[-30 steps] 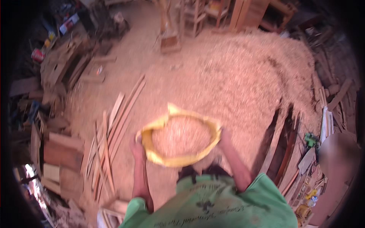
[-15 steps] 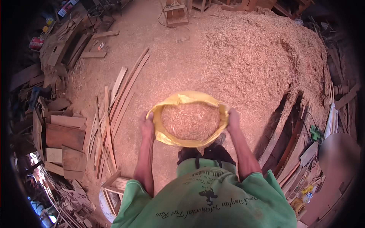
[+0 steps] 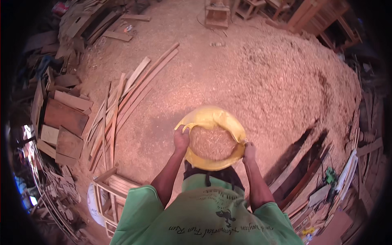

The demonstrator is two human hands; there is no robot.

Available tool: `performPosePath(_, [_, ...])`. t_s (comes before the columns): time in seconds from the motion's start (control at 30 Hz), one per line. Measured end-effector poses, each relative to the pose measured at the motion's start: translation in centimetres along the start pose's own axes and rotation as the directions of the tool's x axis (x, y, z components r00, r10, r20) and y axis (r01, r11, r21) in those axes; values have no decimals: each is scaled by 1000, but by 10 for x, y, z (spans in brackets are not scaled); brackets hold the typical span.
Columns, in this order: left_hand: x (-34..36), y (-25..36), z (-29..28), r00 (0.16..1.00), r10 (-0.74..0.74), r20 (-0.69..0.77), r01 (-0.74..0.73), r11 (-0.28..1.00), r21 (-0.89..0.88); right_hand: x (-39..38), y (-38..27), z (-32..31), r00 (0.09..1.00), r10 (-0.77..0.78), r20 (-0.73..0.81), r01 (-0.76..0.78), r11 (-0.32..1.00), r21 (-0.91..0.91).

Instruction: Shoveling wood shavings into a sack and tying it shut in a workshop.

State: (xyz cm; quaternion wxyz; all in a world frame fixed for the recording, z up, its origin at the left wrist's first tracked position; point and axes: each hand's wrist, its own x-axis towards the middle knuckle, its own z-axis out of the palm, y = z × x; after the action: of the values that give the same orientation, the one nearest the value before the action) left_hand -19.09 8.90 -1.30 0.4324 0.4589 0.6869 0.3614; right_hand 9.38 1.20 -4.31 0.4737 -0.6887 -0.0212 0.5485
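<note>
A yellow sack (image 3: pixel 214 116) is held upright in front of my body, its mouth wide open and rimmed by bunched material. Wood shavings (image 3: pixel 212 143) lie inside it. My left hand (image 3: pixel 181 138) grips the rim on the left, with its fingers curled over the yellow material. My right hand (image 3: pixel 249 152) grips the rim on the right, closed on a gathered bit of it. The sack hides the floor beneath it and part of my legs.
A broad heap of shavings (image 3: pixel 294 77) spreads at the right. Long planks (image 3: pixel 133 94) lie at the left, beside stacked boards (image 3: pixel 65 116). A wooden frame (image 3: pixel 112 190) stands at lower left, chairs (image 3: pixel 249 9) at the back, a green power tool (image 3: pixel 330 176) at lower right.
The sack and both hands have moved right; its far rim is now more rolled and bunched. My left hand sits higher on the rim than my right. The surroundings have rotated in view.
</note>
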Motion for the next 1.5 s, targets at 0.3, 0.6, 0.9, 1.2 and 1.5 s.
performPosePath(0.3, [11, 130, -90, 995, -77, -59, 62, 973, -222, -92, -122, -36, 983, -183, 27, 183, 983, -7])
performPosePath(0.6, [26, 23, -30, 990, 135, -46, -132, 989, 73, -15, -12, 3, 955, -289, 69, 293, 882, -368])
performPosePath(0.9, [47, 67, -72, 995, -95, -2, 90, 947, -307, -42, -60, -21, 926, -373, 62, 376, 890, -258])
performPosePath(1.2, [62, 12, -41, 993, 37, -116, -7, 968, 252, 26, 10, -21, 899, -431, 79, 393, 713, -581])
performPosePath(1.5, [47, -23, -67, 993, 14, -116, -3, 995, 98, -12, -41, 40, 739, -556, 380, 406, -82, -910])
